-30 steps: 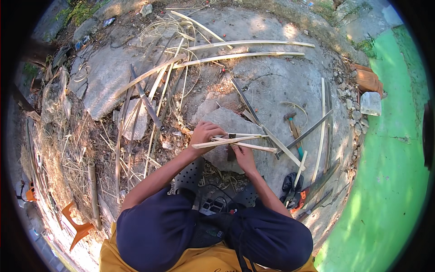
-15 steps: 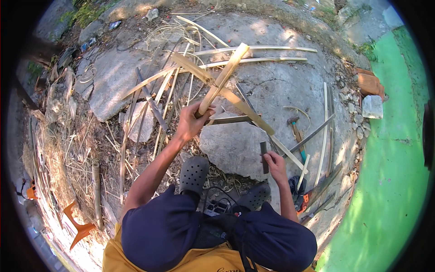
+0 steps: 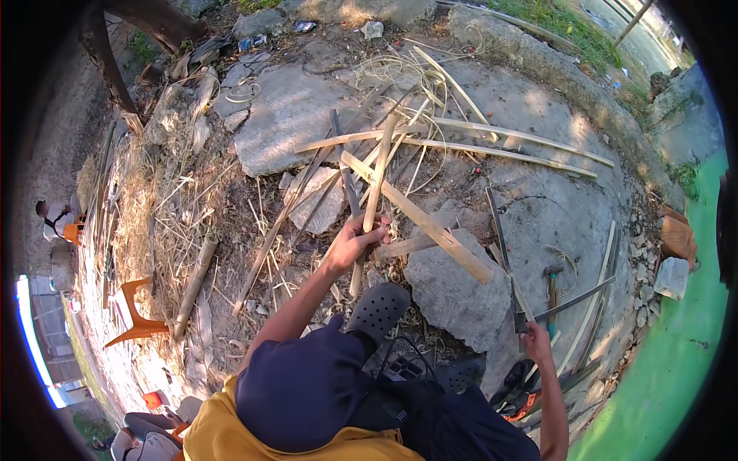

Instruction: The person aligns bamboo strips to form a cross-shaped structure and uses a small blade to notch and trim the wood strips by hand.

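My left hand is closed round a narrow bamboo slat, which points away from me and leans slightly right. A wider bamboo slat crosses it near its upper part and slants down to the right. The two look joined where they cross, but I cannot see how. Over on the right, my right hand grips a short, dark, flat bar, close to a pale bamboo strip. A hammer with a blue-green head lies just beyond that hand.
Long bamboo strips lie across the concrete, with curled shavings behind them. A broken concrete slab sits before my feet. An orange plastic chair stands left, and people sit at the lower left. A white block is at right.
My view has turned left and up. The crossed slats have come nearer and lower, and the held one has swung more upright. The right hand still grips the dark bar.
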Available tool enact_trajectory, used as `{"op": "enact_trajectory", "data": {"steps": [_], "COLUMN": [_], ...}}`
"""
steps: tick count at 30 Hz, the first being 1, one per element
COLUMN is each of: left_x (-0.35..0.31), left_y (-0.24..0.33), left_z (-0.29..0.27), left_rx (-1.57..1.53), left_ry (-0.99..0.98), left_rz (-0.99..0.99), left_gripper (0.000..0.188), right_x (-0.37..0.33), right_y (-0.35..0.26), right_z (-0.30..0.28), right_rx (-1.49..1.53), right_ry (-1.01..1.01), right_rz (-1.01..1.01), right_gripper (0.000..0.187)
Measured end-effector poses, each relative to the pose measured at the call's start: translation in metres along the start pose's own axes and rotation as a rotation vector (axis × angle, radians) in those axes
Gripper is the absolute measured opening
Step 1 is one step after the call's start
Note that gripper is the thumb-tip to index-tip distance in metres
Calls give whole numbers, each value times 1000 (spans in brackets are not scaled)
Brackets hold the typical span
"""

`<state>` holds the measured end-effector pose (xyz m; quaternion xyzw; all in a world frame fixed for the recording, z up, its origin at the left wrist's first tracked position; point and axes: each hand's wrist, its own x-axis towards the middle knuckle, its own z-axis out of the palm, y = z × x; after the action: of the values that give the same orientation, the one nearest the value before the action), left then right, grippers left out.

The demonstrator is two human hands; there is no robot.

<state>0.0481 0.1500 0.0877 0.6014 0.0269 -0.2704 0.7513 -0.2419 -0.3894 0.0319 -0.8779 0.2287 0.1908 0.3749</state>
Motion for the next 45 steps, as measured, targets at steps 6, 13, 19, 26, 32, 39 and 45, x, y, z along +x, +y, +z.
{"op": "enact_trajectory", "data": {"steps": [6,13,19,26,32,39,45], "left_x": [-5,9,0,-66,-151,-204,-186], "left_y": [-2,-5,5,25,31,14,34], "left_z": [16,13,-2,-70,-108,-115,-110], "left_rx": [-182,-184,-255,-229,-187,-195,-40], "left_ry": [-89,-88,117,323,571,647,633], "left_rz": [-32,25,11,248,342,300,359], "left_gripper": [25,29,37,54,54,64,62], "right_x": [22,63,134,189,200,214,234], "right_y": [-15,-107,-237,-378,-483,-503,-498], "right_z": [-27,-39,-5,164,271,292,287], "right_rx": [-312,-694,-490,154,-37,-176,-113], "right_ry": [-245,-266,-188,-93,54,-75,6], "right_rz": [-95,-236,-476,-734,-709,-479,-529], "right_gripper": [30,22,22,26,48,70,65]}}
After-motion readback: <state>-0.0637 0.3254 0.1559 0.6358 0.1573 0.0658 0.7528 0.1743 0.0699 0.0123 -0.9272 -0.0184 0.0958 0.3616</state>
